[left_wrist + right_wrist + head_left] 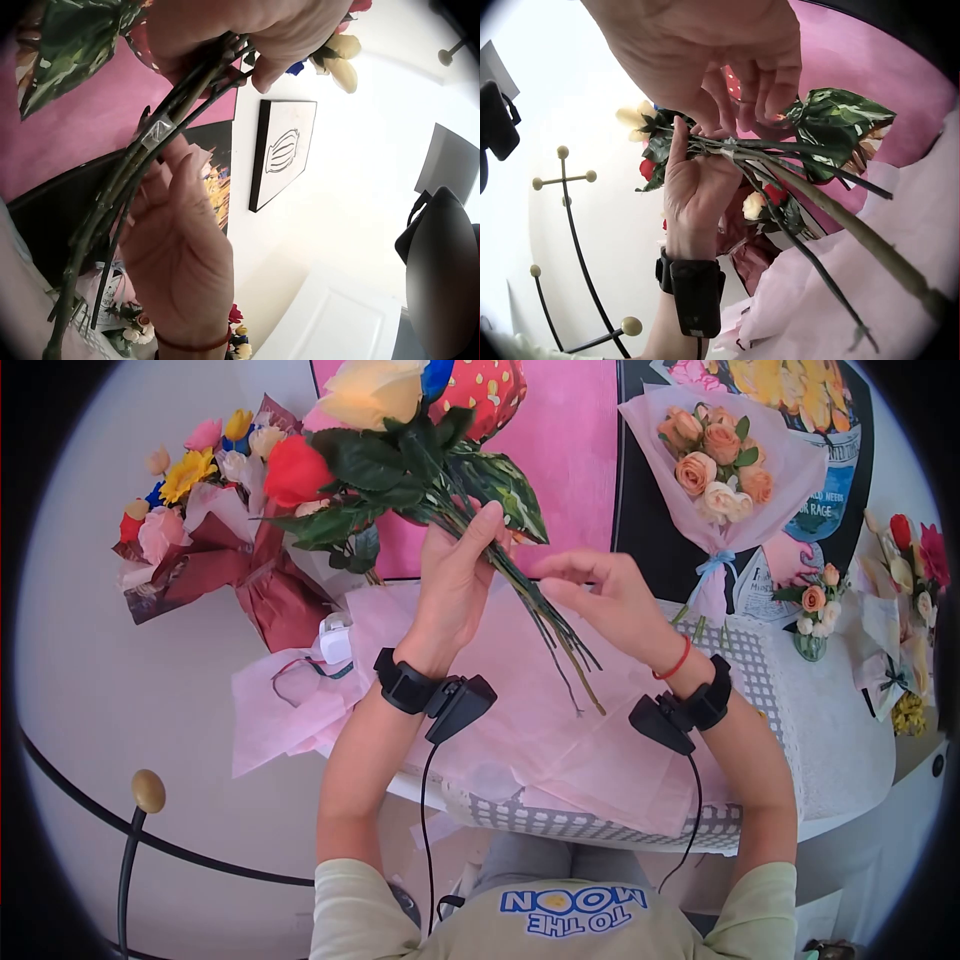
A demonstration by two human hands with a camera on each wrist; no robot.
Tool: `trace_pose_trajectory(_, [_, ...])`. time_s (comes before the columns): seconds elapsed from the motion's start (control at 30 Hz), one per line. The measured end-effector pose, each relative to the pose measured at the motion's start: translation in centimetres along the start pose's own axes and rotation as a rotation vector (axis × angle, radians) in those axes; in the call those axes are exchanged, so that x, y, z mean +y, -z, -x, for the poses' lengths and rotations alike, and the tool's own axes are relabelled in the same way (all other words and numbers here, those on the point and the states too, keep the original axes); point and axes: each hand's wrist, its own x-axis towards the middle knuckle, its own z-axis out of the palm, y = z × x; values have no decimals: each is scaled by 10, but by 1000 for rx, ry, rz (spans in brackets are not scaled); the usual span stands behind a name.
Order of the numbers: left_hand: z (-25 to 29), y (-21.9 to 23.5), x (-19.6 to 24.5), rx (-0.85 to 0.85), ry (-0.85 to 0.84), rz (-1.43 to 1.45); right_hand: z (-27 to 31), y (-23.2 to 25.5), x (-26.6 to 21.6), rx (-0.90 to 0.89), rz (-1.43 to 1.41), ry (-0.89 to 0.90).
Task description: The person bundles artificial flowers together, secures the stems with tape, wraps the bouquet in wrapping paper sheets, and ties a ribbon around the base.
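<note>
So the left hand (455,585) is gripping a bunch of flowers (372,460) by its stems (540,605), with the thumb lying across them. The bunch is being held up over the desk (845,760), blooms pointing away from the person and the cut ends slanting down toward the right arm. I'm seeing a big cream rose (372,392) and a red rose (297,470) in there, plus a bit of blue and lots of dark green leaves.

The right hand (615,605) is hovering open right by the stems, fingers loosely bent and not closing on anything. Can't tell if a fingertip is actually touching. In the left wrist view, some clear tape (158,132) is wrapping around the stems just below the left hand's grip.

Underneath, pale pink paper (590,760) is spreading over the desk and its gray-and-white patterned cloth (705,822). On the right, a bouquet of peach roses (722,455) is sitting in light pink wrap with a blue ribbon (716,563), and a small glass vase (811,646) of roses is standing near it. Over on the left, another bouquet (280,600) is showing off dark red wrapping.
</note>
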Motion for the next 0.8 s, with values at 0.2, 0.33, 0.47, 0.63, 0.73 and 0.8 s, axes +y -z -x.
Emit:
trace_pose_trajectory(0.2, [1,-10,-2,-15,12,-23,-14,-1,-19,12,192,48])
trace_pose_trajectory(0.33, [1,-7,-4,-1,13,-50,-12,-4,-21,20,256,73])
trace_pose_trajectory(0.47, [0,-5,-5,-2,6,67,-12,-5,-25,37,198,51])
trace_pose_trajectory(0.63, [0,-8,-3,12,57,94,-13,-6,-29,68,120,114])
trace_pose_trajectory(0.73, [0,-8,-3,8,27,49,-14,-10,-33,97,85,156])
trace_pose_trajectory(0.8, [-2,-7,-4,25,28,53,-12,-11,-38,106,114,188])
